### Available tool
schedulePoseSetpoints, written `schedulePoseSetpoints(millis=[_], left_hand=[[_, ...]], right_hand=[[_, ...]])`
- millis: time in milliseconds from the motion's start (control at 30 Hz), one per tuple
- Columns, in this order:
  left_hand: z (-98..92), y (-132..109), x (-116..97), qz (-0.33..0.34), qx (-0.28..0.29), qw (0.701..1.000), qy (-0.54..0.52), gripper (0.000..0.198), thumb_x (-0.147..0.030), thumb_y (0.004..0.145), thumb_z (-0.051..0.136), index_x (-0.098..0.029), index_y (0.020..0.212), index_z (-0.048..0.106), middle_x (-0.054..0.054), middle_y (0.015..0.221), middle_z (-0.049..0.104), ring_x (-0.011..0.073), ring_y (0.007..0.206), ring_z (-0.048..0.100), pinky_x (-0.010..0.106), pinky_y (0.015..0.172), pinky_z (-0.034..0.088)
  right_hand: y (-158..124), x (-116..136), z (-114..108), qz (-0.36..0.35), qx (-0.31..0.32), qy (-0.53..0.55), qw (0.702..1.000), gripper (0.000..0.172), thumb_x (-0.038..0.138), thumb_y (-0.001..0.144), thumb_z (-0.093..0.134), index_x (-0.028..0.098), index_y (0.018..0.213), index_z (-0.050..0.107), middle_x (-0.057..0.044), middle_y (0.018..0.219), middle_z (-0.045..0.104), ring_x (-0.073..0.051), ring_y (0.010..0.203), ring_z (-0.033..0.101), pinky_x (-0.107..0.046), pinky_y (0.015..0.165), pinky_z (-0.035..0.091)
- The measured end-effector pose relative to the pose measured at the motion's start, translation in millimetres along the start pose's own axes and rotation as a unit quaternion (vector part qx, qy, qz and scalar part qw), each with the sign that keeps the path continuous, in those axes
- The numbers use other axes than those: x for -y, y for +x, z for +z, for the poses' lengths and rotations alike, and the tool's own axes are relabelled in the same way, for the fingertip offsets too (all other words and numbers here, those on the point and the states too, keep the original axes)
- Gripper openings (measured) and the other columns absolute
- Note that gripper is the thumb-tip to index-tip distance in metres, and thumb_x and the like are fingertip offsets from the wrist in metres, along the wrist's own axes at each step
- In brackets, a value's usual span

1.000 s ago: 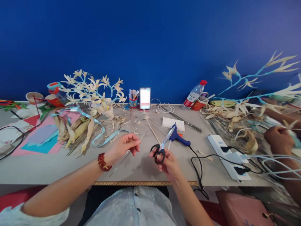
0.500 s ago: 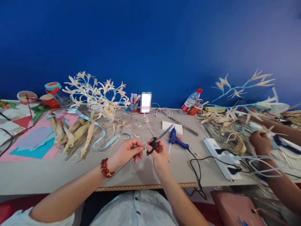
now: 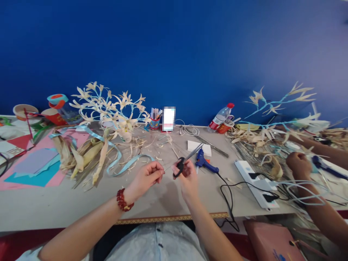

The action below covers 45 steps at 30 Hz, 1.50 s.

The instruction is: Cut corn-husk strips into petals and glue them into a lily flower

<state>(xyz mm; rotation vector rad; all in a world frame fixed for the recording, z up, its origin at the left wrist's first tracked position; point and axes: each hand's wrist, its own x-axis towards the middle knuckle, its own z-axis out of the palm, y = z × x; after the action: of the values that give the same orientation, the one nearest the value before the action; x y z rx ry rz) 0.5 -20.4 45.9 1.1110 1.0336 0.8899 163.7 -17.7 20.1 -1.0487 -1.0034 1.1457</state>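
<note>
My right hand (image 3: 188,180) is closed round the black handles of a pair of scissors (image 3: 186,161), whose silver blades point up and to the right. My left hand (image 3: 146,177), with a red bead bracelet (image 3: 124,200) on the wrist, pinches a thin wire (image 3: 168,168) between thumb and fingers. The two hands are close together above the grey table (image 3: 67,203), fingertips almost meeting. A blue glue gun (image 3: 206,164) lies just right of the scissors.
Dried-husk flowers (image 3: 108,107), corn husks (image 3: 87,154), blue ribbon and coloured paper (image 3: 35,166) fill the left. A white power strip (image 3: 255,183) with black cables lies to the right. Another person's hands (image 3: 298,164) work among husk branches at far right. A bottle (image 3: 220,116) stands at the back.
My right hand brought the scissors leftward and up to my left hand, then drew slightly apart again. The view shifted a little to the right.
</note>
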Motion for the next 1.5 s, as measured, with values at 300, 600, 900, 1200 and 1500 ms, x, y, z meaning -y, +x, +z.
schedulePoseSetpoints(millis=[300,600,900,1200,1500], left_hand=[[-8.5,2,-4,0.04,-0.014,0.999,0.019,0.018,-0.033,0.084,0.057,-0.016,0.08,0.055,-0.005,0.058,0.054,0.0054,0.045,0.036,0.018,0.043,0.026],[1.3,7,2,0.005,0.029,0.998,0.057,0.017,-0.032,0.08,0.056,-0.015,0.077,0.054,-0.002,0.058,0.06,0.0043,0.038,0.036,0.019,0.04,0.026],[-6.0,18,4,-0.025,0.051,0.994,0.092,0.015,-0.03,0.075,0.056,-0.016,0.074,0.053,-0.002,0.056,0.061,0.0052,0.038,0.037,0.02,0.042,0.027],[-11.8,36,11,-0.067,0.054,0.989,0.121,0.013,-0.029,0.069,0.058,-0.017,0.071,0.055,-0.004,0.049,0.057,0.0062,0.039,0.035,0.021,0.042,0.022],[-26.7,61,16,-0.128,0.051,0.982,0.126,0.013,-0.029,0.067,0.058,-0.016,0.069,0.054,-0.004,0.05,0.056,0.0046,0.035,0.031,0.021,0.039,0.016]], right_hand=[[-30,-4,-56,0.109,0.241,-0.215,0.94,0.049,0.063,0.069,0.069,0.019,0.07,0.047,0.004,0.062,0.043,-0.01,0.054,0.036,-0.022,0.048,0.026],[-19,-3,-36,0.085,0.288,-0.314,0.9,0.047,0.062,0.074,0.064,0.02,0.069,0.045,0.006,0.061,0.037,-0.01,0.056,0.032,-0.021,0.05,0.025],[-12,-16,-35,0.067,0.267,-0.403,0.873,0.038,0.047,0.078,0.061,0.021,0.062,0.039,0.007,0.056,0.036,-0.01,0.054,0.032,-0.021,0.049,0.023],[3,-34,-26,0.104,0.268,-0.413,0.864,0.027,0.039,0.075,0.062,0.02,0.063,0.047,0.005,0.055,0.045,-0.011,0.053,0.038,-0.022,0.048,0.024],[23,-45,-14,0.197,0.267,-0.36,0.872,0.033,0.042,0.08,0.055,0.019,0.057,0.052,0.002,0.048,0.052,-0.011,0.047,0.045,-0.023,0.046,0.03]])
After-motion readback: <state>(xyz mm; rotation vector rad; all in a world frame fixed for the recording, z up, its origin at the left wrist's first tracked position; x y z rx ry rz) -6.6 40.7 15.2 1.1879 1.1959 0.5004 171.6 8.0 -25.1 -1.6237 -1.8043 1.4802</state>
